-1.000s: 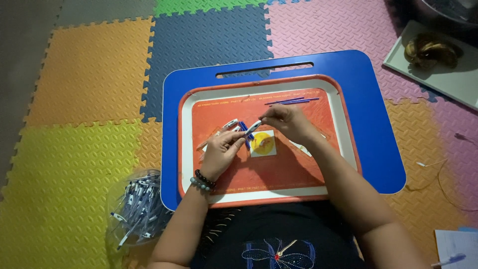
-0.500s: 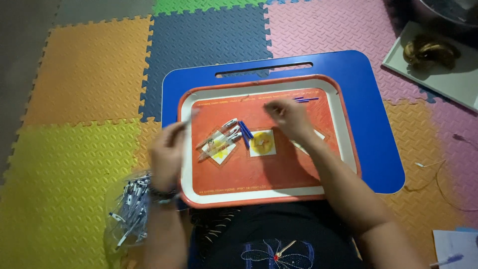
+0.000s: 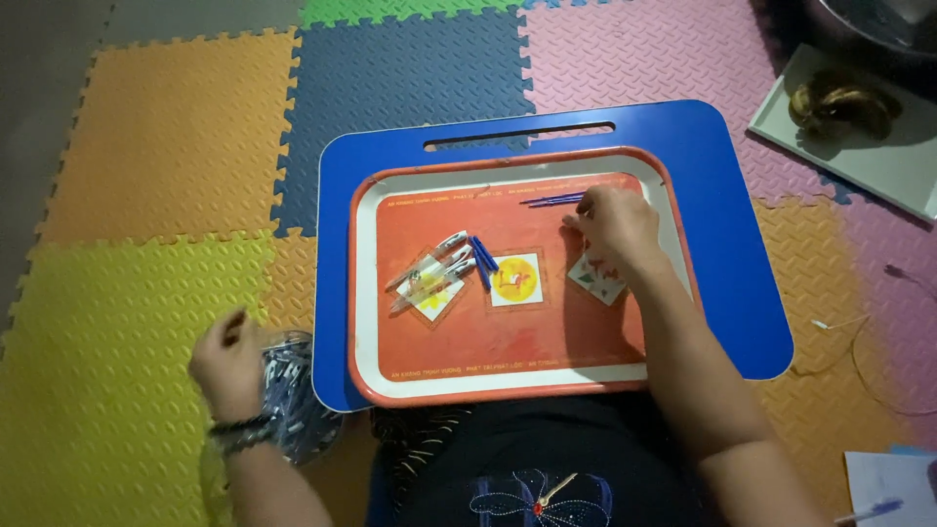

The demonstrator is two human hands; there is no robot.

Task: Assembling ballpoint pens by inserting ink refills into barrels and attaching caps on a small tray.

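Observation:
An orange tray [image 3: 508, 332] with a white rim lies on a blue lap table [image 3: 742, 244]. Several clear pens [image 3: 432, 268] rest on the tray's left, with blue caps [image 3: 482, 260] beside them next to a yellow square print [image 3: 515, 280]. My right hand [image 3: 613, 222] reaches to the tray's upper right, its fingers at thin blue pen refills [image 3: 552, 200]; whether it grips one is unclear. My left hand [image 3: 231, 363] is off the tray at lower left, over a clear bag of pen parts [image 3: 293, 390], fingers curled at its opening.
Coloured foam floor mats [image 3: 156, 146] surround the table. A white tray with a dark object [image 3: 849, 102] lies at the upper right. A thin cable [image 3: 859, 342] and a paper with a pen [image 3: 883, 493] lie at the right.
My left hand left the pens on the tray and swung down left to the bag. My right hand moved right toward the blue refills.

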